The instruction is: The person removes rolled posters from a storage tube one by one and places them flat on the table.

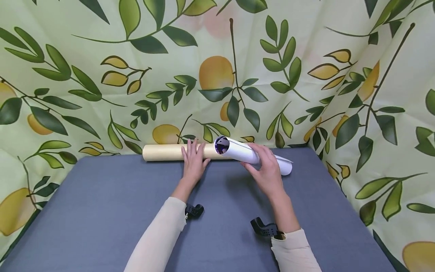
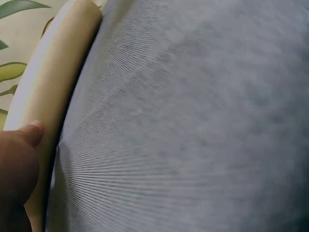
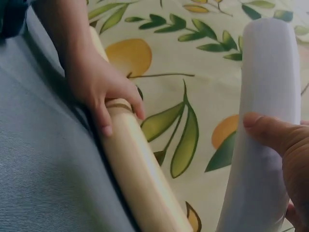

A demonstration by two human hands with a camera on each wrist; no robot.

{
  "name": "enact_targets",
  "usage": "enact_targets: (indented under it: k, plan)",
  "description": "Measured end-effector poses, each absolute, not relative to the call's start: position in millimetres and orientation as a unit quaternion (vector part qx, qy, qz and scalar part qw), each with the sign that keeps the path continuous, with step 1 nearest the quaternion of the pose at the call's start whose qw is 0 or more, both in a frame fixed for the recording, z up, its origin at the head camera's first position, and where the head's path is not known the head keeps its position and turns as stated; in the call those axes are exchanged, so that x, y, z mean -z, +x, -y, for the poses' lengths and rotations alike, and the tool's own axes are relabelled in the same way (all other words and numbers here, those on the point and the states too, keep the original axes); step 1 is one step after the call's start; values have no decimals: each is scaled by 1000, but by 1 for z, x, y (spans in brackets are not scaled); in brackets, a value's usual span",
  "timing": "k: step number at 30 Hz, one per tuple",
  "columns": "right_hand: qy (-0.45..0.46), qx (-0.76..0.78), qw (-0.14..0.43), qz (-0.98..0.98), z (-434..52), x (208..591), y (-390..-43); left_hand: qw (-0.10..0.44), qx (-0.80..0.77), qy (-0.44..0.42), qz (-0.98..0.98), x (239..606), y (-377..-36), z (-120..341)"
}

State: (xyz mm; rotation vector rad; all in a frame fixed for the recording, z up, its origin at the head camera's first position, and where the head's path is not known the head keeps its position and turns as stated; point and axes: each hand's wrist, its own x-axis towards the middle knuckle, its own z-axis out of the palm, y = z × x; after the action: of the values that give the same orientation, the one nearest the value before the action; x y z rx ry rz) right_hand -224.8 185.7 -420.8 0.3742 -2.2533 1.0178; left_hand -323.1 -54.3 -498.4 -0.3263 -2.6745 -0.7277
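A long beige tube [image 1: 163, 152] lies along the back edge of the table. My left hand [image 1: 194, 161] grips it from above, with the fingers over its top and the thumb on the near side. The left wrist view shows that thumb [image 2: 34, 133] against the tube. A rolled-up poster [image 1: 242, 151], white outside with dark print inside its open end, is in my right hand [image 1: 266, 168]. It slants across the tube's right part in the head view and hides it there. In the right wrist view the thumb [image 3: 263, 126] presses the poster's side.
The table [image 1: 112, 211] has a grey-blue cloth. A hanging fabric [image 1: 292, 34] with leaves and fruit rises behind the table and along its right side. Black wrist cameras [image 1: 265, 228] are strapped to both forearms.
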Motion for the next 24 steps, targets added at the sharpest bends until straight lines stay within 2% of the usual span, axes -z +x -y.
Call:
enact_targets:
  k: [11, 15, 20, 24]
  plan:
    - [157, -388, 321, 849, -176, 430, -225, 196, 281, -98, 934, 500, -314, 57]
    - [152, -403, 330, 840, -175, 427, -224, 219, 309, -97, 920, 499, -304, 55]
    - [145, -427, 340, 825, -170, 422, -223, 251, 363, -135, 887, 490, -281, 51]
    - [149, -443, 346, 813, -164, 418, -222, 242, 438, -186, 845, 481, -255, 43]
